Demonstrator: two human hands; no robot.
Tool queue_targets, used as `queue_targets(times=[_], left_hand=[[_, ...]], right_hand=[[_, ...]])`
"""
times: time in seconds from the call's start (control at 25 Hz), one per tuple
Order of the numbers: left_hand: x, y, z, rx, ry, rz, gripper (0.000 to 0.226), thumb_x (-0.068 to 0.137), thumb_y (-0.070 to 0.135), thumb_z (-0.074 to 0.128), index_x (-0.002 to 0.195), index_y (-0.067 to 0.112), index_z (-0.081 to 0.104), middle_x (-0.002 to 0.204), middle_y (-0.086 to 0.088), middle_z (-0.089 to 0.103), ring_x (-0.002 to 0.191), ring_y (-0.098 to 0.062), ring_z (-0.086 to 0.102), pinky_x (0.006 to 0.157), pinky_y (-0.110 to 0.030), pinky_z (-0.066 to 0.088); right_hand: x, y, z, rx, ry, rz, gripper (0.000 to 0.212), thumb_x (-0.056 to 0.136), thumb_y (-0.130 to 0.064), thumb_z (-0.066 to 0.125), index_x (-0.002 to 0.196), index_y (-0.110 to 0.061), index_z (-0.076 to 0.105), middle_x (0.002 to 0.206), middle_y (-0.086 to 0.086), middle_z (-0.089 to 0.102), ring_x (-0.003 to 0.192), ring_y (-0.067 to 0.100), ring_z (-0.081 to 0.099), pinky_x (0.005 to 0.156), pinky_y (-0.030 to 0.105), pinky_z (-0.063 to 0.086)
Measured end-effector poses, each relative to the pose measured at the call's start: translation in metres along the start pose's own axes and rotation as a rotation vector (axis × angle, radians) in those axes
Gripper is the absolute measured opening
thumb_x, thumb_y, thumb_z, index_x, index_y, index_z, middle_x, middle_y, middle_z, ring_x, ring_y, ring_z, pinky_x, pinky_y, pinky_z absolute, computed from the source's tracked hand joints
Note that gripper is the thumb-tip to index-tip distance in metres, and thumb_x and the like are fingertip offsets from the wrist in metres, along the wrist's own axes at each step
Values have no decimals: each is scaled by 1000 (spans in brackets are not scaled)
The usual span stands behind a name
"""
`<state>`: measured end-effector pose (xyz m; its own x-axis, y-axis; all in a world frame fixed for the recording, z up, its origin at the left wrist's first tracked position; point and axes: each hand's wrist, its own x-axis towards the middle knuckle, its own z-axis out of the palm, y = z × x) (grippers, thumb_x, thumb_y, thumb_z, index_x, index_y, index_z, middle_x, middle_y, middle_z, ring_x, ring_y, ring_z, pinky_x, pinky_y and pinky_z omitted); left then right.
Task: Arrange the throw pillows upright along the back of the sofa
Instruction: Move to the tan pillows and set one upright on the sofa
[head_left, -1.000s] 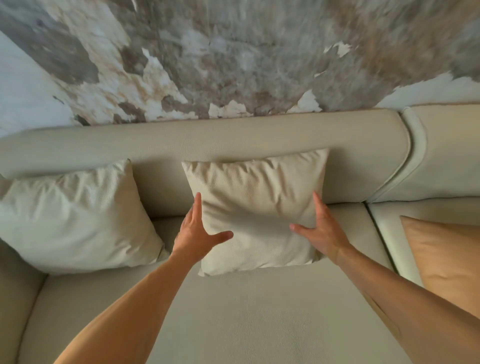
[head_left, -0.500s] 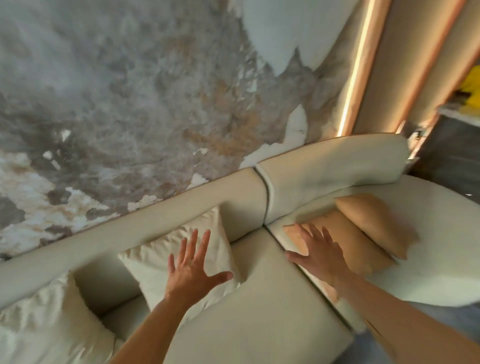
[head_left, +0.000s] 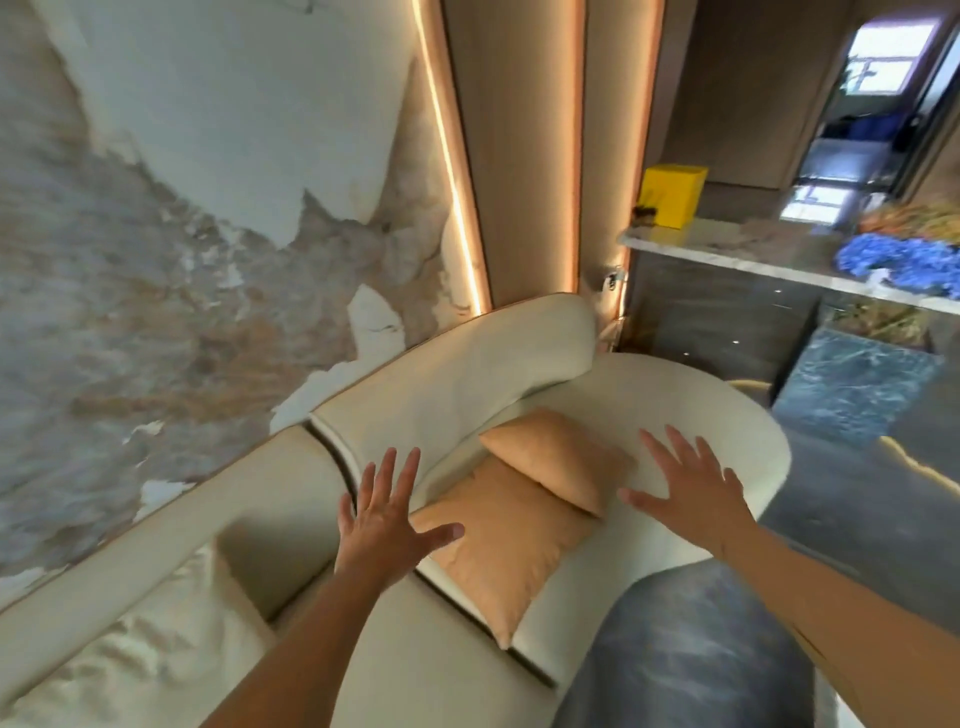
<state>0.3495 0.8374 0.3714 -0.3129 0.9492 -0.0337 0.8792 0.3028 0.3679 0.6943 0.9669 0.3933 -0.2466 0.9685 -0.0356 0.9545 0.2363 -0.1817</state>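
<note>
Two peach throw pillows lie flat on the rounded end seat of the cream sofa (head_left: 447, 384): a larger one (head_left: 504, 551) in front and a smaller one (head_left: 561, 457) overlapping its far corner. My left hand (head_left: 387, 514) hovers with fingers spread over the larger pillow's left edge. My right hand (head_left: 691, 488) hovers with fingers spread just right of the smaller pillow, above the seat. Neither hand holds anything. A cream pillow (head_left: 140, 649) leans against the sofa back at the lower left, blurred.
A marbled wall with a lit vertical strip (head_left: 452, 171) rises behind the sofa. To the right stands a dark counter (head_left: 727, 249) with a yellow box (head_left: 672, 195) and blue flowers (head_left: 904, 262). A dark marble block (head_left: 857, 384) sits on the floor beyond the sofa end.
My view has swung right from the cream pillows to the sofa's rounded end. Both hands let go of the cream pillow and moved over to the peach pillows, fingers spread.
</note>
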Motion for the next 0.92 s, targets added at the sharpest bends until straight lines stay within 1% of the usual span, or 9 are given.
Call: queue_targets(times=[0.08,0.16,0.32,0.4,0.52,0.64,0.72,0.8,0.92], left_hand=[[25,43,16,13,-43,1,115,60,91,41,147,47,-18,161,12,-20,149,-18,-16,119,-54,-3],[50,83,31,24,-56,25,115,59,92,40,147,47,-18,161,12,-20,149,-18,-16,119,-54,-3],[93,140,51,54,-81,48,113,64,89,45,148,46,-17,161,11,-19,149,-19,-14,119,-56,0],[111,159,60,67,-94,50,113,63,89,44,149,45,-16,162,11,-18,150,-20,-13,119,-55,0],[148,178,76,60,-107,35,116,57,93,37,150,44,-14,162,10,-16,150,-20,-12,119,-55,0],[187,192,95,74,-121,17,116,59,93,38,150,43,-13,163,9,-14,150,-21,-9,119,-55,2],[219,199,109,55,-123,1,115,60,92,40,150,43,-12,163,9,-14,150,-20,-9,119,-55,2],[249,204,121,37,-125,-25,115,60,92,40,150,43,-12,163,9,-14,150,-20,-9,119,-54,1],[300,210,136,21,-142,-75,120,53,96,33,151,42,-12,162,8,-15,150,-21,-9,119,-56,1]], right_hand=[[7,55,-14,-58,-16,34,87,80,-80,34,148,-49,-11,162,-9,-14,150,28,-10,117,57,8],[14,103,-30,-91,-23,73,88,79,-81,31,147,-49,-13,162,-9,-16,149,28,-12,116,58,7],[35,161,-48,-101,-19,112,87,79,-82,29,149,-47,-11,162,-6,-14,149,29,-10,116,58,10],[50,179,-47,-68,-38,133,88,79,-82,29,149,-47,-11,162,-7,-14,150,29,-10,115,59,9],[79,198,-39,-17,-46,143,89,78,-82,32,148,-48,-10,162,-8,-14,150,28,-9,115,60,8],[120,218,-33,4,-47,142,90,75,-84,30,148,-49,-9,163,-8,-11,150,29,-7,115,59,10],[158,230,-31,-10,-52,131,92,72,-86,27,148,-48,-10,163,-7,-10,150,29,-7,115,58,11],[202,239,-31,-17,-68,111,91,74,-85,28,148,-48,-9,163,-6,-9,150,29,-6,115,58,11],[271,247,-33,-31,-100,78,90,76,-83,31,149,-47,-7,163,-6,-8,150,28,-5,116,57,11]])
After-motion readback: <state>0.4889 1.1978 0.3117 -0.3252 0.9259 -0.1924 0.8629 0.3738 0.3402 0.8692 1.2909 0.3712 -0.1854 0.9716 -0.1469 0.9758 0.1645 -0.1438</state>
